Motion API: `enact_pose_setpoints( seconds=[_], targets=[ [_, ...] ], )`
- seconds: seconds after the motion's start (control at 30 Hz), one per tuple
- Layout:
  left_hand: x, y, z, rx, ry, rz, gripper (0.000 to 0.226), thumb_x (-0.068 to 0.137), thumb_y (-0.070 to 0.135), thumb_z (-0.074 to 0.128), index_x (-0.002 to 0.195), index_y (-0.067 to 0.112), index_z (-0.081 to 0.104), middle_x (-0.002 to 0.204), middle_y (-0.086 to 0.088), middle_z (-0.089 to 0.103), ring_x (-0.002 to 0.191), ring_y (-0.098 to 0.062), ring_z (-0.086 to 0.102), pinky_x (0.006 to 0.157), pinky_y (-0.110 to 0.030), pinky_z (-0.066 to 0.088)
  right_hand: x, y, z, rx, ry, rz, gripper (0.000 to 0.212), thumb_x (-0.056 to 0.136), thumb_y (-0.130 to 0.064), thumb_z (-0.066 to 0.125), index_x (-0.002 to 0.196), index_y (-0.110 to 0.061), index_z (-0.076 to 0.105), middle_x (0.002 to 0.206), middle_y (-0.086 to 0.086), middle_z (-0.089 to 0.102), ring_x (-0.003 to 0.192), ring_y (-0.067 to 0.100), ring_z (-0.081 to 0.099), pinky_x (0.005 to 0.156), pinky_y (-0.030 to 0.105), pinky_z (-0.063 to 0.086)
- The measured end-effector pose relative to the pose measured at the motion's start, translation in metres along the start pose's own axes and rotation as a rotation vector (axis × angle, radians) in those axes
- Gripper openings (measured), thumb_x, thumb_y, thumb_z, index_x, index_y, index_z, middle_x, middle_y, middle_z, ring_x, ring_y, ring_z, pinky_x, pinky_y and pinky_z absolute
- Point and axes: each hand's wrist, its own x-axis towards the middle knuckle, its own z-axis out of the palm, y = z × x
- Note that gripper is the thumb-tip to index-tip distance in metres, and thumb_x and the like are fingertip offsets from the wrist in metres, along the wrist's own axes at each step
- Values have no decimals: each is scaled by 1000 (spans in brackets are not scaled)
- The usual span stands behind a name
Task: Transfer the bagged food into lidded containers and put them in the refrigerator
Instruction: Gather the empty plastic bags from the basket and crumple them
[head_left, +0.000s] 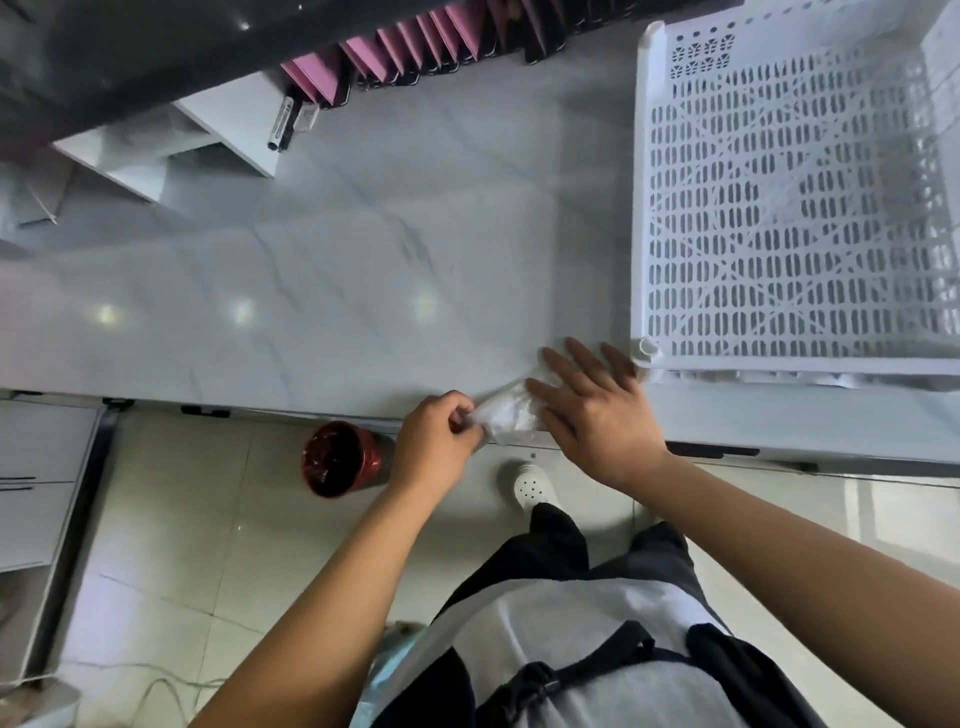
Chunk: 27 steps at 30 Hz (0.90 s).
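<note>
A clear plastic bag (508, 415) lies crumpled at the near edge of the marble counter (322, 270). My left hand (441, 441) pinches the bag's left end between thumb and fingers. My right hand (592, 410) lies flat on the bag's right part with its fingers spread, pressing it onto the counter. What the bag holds cannot be made out. No lidded container and no refrigerator are in view.
A white perforated plastic crate (779, 208) stands on the counter at the right, close to my right hand. A red bin (340, 460) sits on the floor below the counter edge. Pink and black folders (395, 52) and a white shelf unit (171, 135) line the back.
</note>
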Motion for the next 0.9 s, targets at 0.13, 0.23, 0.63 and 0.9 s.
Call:
enact_pose_setpoints(
  seconds=[0.13,0.23,0.63,0.9],
  targets=[
    [-11,-2,-3,-327,-57,-30,25,79,3,74,79,26,64,83,0,69,72,-11,63,63,-17,47,-9,-10,2,16,-31,68,35,93,-39,51,119,-29,71,145,5,55,141,33,42,116,56,24],
    [-25,-8,-17,-547,-136,17,23,80,0,72,81,21,62,77,5,67,66,-4,60,63,-14,44,-13,-40,1,144,-64,216,37,91,-48,47,115,-36,72,146,3,55,143,35,38,116,56,21],
    [-29,-150,-117,-1615,-162,-148,12,83,-2,59,85,10,62,86,-11,75,82,-23,74,74,-34,62,45,-221,27,521,-257,353,49,72,-71,62,105,-37,75,126,-17,58,128,11,44,108,42,37],
    [-62,-256,-121,-1272,115,-225,27,72,17,82,97,14,70,104,-1,74,97,-14,69,90,-30,52,96,-306,79,870,-365,728,24,91,-9,63,68,-5,69,52,1,63,47,8,55,51,20,42]
  ],
)
